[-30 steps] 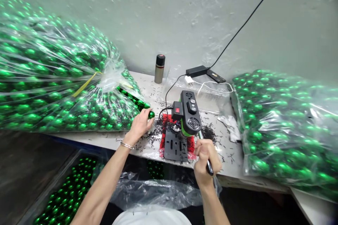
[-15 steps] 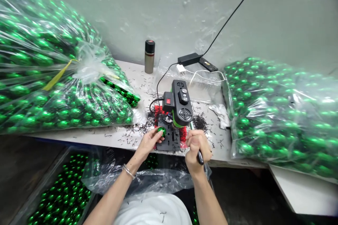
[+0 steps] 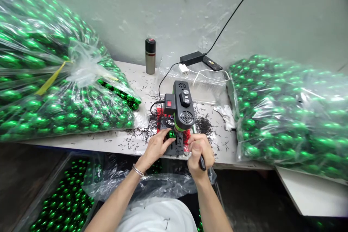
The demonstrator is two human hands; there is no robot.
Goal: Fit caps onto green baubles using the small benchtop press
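Observation:
A small black drill press [image 3: 185,105] with a red switch stands on the table over a dark base plate [image 3: 172,149]. Pinched in the fingers of my left hand [image 3: 157,146] is a shiny green ball [image 3: 171,134], held at the press just below its head. My right hand [image 3: 200,152] is wrapped round the lever [image 3: 202,163] of the press, on its right side. Black shavings [image 3: 204,125] lie around the base, and a red mat [image 3: 186,137] shows under it.
Big clear bags of green balls lie at the left [image 3: 65,116] and right [image 3: 282,116]. Behind the press are a bottle [image 3: 150,58], a power adapter [image 3: 191,58] and cables. An open bag of balls [image 3: 65,195] sits below the table edge.
My left hand has moved the green ball to the right, in under the head of the press. My right hand still grips the lever. The whole view has shifted slightly.

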